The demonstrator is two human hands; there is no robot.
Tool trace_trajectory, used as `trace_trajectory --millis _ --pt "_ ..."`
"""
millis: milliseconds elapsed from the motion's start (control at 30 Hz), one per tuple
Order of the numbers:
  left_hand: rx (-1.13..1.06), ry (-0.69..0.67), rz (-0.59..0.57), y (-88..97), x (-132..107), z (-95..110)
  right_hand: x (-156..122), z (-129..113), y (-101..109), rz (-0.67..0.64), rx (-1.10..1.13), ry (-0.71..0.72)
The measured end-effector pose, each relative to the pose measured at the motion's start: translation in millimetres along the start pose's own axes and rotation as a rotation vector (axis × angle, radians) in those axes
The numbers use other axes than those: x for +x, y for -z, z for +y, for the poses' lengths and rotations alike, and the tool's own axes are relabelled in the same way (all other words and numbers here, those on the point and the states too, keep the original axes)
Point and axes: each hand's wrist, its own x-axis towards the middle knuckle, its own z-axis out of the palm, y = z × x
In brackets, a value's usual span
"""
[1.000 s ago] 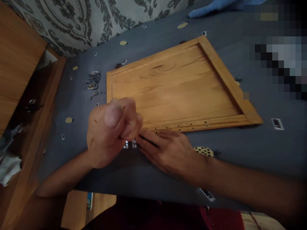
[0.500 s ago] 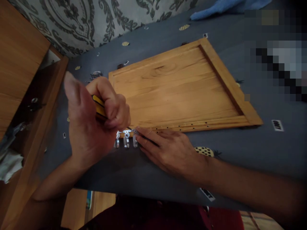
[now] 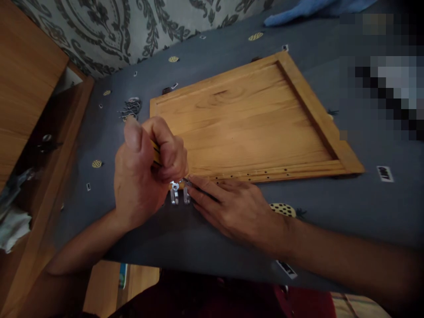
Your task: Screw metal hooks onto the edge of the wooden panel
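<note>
My left hand [image 3: 141, 181] is wrapped around a yellow-and-black screwdriver [image 3: 155, 153], thumb pointing up. The thin shaft reaches down toward a small silver metal hook [image 3: 187, 195] on the near edge of a framed wooden panel [image 3: 245, 119]. Fingertips of my right hand [image 3: 236, 207] are closed on that hook's top plate, pressing it to the wood. Beside it, a second silver hook [image 3: 174, 195] is attached with its curved part hanging over the edge. My left hand covers whatever lies farther left along the edge. Small dark holes run along the near strip to the right.
The panel lies on a grey cloth [image 3: 205, 247] printed with pineapples. A pile of metal hooks [image 3: 131, 108] lies beyond my left hand. A wooden cabinet [image 3: 29, 66] stands at left, and a blue cloth [image 3: 298, 13] lies at the back. Part of the right side is pixelated.
My left hand has moved right and slightly down with the screwdriver, tilting it and uncovering the hook pile. It now hides the leftmost hook. My right hand has stayed in place.
</note>
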Motion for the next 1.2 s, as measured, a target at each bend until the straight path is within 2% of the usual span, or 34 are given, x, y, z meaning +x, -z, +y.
trace_trajectory --millis 233,467,733,867,1033,1200 --pt "0.01 -0.079 -0.052 3.3 2.1 -8.2 0.0 0.7 2.0 -0.013 0.001 0.0" --pt "0.027 -0.087 -0.09 2.1 1.9 -8.5 -0.1 1.0 1.9 0.001 0.014 0.008" --pt "0.023 -0.063 -0.083 1.5 1.1 -10.8 1.8 0.8 3.3 -0.027 -0.001 0.008" --pt "0.071 -0.074 -0.011 1.9 -0.8 -0.6 1.7 0.8 4.7 -0.005 0.066 -0.009" --pt "0.047 -0.144 -0.007 11.0 -6.4 11.4 2.6 3.7 10.1 0.055 0.209 -0.052" --pt "-0.01 -0.148 0.0 26.9 -11.0 7.0 11.6 7.1 9.6 0.055 0.241 0.044"
